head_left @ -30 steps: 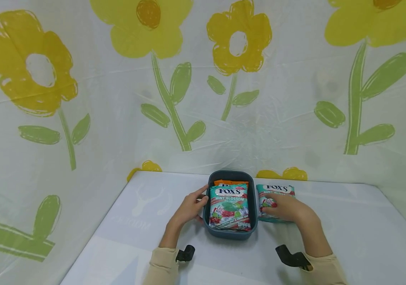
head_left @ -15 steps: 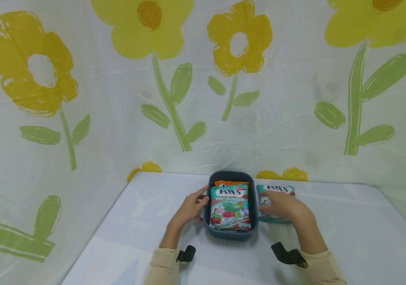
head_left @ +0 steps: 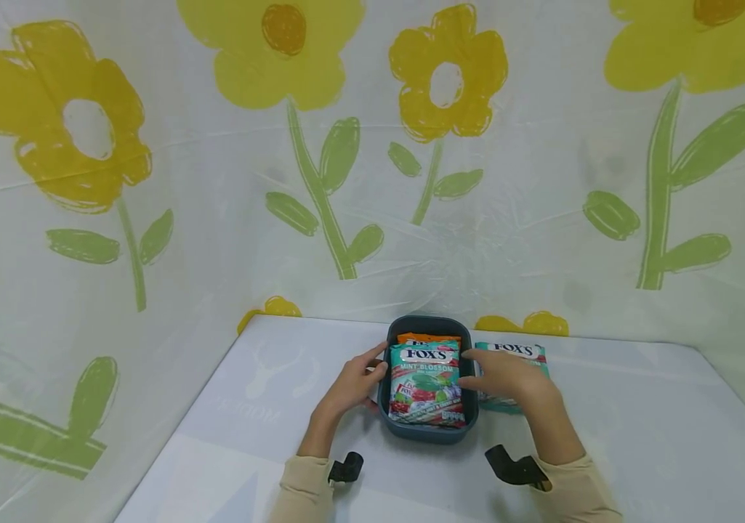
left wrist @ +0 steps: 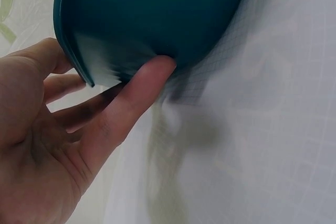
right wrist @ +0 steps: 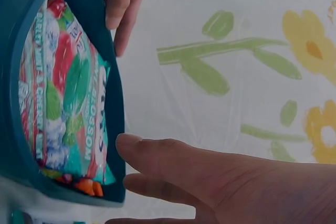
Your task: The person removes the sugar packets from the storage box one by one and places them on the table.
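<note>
In the head view, a dark blue-green plastic bin (head_left: 431, 434) stands on the table and holds a teal Fox's Mint Blossom candy bag (head_left: 426, 385). Behind that bag, the top of an orange bag (head_left: 434, 338) shows. My left hand (head_left: 349, 383) rests against the bin's left side; the left wrist view has its thumb (left wrist: 144, 85) extended along the outer wall. At the right rim, my right hand (head_left: 509, 376) has its fingers spread, thumb tip right at the edge in the right wrist view. Under this hand lies a second Mint Blossom bag (head_left: 532, 354), partly hidden.
The white table (head_left: 228, 436) meets a flower-printed backdrop (head_left: 516, 254) close behind the bin. A black wrist-camera mount (head_left: 516, 466) sits at the right sleeve, another mount (head_left: 346, 467) at the left.
My right hand has moved left, off the second candy bag, to the bin's right rim. My left hand stays at the bin's left side, and both bags keep their places.
</note>
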Demonstrator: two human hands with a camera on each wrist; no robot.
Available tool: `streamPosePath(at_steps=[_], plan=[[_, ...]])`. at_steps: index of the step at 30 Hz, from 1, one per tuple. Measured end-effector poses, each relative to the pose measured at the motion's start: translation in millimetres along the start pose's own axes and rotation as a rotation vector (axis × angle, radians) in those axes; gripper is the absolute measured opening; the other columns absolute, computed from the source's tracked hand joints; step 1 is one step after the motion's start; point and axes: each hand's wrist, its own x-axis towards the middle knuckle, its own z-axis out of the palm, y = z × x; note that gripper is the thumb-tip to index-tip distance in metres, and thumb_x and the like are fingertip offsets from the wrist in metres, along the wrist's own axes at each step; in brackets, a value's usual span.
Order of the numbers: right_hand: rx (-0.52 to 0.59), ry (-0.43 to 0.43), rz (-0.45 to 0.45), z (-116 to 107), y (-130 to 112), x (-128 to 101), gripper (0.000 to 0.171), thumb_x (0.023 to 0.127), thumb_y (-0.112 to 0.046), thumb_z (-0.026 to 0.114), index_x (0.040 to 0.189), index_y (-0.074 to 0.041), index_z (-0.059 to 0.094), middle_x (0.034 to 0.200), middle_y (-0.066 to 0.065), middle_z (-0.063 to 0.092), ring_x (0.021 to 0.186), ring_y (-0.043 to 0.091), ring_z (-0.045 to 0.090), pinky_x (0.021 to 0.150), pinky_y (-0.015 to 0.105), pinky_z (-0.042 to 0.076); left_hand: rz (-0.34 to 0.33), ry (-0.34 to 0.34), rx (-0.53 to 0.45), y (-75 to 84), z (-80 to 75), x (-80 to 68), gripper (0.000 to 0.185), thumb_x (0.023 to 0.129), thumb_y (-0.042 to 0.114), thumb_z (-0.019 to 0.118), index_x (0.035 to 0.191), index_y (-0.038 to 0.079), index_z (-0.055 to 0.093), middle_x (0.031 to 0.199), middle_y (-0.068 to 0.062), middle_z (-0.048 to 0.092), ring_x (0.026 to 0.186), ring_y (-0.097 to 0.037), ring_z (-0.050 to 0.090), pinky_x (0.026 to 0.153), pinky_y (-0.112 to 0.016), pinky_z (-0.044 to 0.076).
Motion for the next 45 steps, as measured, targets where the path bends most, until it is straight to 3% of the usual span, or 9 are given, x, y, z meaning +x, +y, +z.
streamPosePath(at_steps=[6, 16, 21, 27, 45], plan=[[-0.012, -0.005, -0.045, 0.3, -15.4, 4.2, 0.068, 0.092, -0.042, 0.065, 0.145, -0.004, 0.046, 0.141, 0.023, 0.053, 0.127, 0.041, 0.052, 0.102, 0.063, 0.046, 0.005, 0.000, -0.001, 1.2, 1.2, 0.2, 0.053, 0.102, 0.023, 0.049, 0.153, 0.016, 0.035, 0.135, -0.025, 0.055, 0.113, -0.036, 0.061, 0.051, -0.039, 0.061], [-0.014, -0.023, -0.073, 11.0, -28.7, 17.4, 0.063, 0.092, -0.038, 0.067, 0.144, -0.008, 0.048, 0.140, 0.019, 0.056, 0.128, 0.039, 0.052, 0.102, 0.062, 0.047, 0.008, -0.010, 0.013, 1.5, 3.0, 0.5, 0.053, 0.103, 0.022, 0.048, 0.153, 0.014, 0.035, 0.135, -0.025, 0.056, 0.117, -0.038, 0.060, 0.051, -0.036, 0.061], [-0.042, 0.016, -0.079, 18.1, -31.4, 23.9, 0.064, 0.091, -0.038, 0.068, 0.143, -0.006, 0.049, 0.138, 0.021, 0.057, 0.128, 0.042, 0.051, 0.103, 0.063, 0.045, 0.012, -0.012, 0.005, 2.0, 3.8, 0.8, 0.053, 0.103, 0.022, 0.048, 0.153, 0.014, 0.034, 0.134, -0.025, 0.056, 0.114, -0.037, 0.061, 0.051, -0.037, 0.061], [-0.062, 0.107, -0.037, 26.7, -37.5, 29.6, 0.065, 0.089, -0.040, 0.069, 0.141, -0.005, 0.050, 0.135, 0.025, 0.058, 0.126, 0.047, 0.051, 0.100, 0.067, 0.046, 0.014, -0.014, 0.001, 2.1, 4.0, 1.5, 0.053, 0.103, 0.022, 0.048, 0.153, 0.014, 0.034, 0.134, -0.025, 0.057, 0.112, -0.036, 0.062, 0.050, -0.037, 0.061], [0.023, 0.176, 0.107, 45.7, -54.0, 40.2, 0.062, 0.091, -0.037, 0.068, 0.133, 0.005, 0.052, 0.122, 0.028, 0.064, 0.104, 0.044, 0.065, 0.088, 0.060, 0.055, 0.015, 0.008, 0.010, -1.1, -1.0, -0.3, 0.053, 0.102, 0.024, 0.050, 0.153, 0.016, 0.036, 0.132, -0.023, 0.059, 0.112, -0.034, 0.062, 0.050, -0.037, 0.060]])
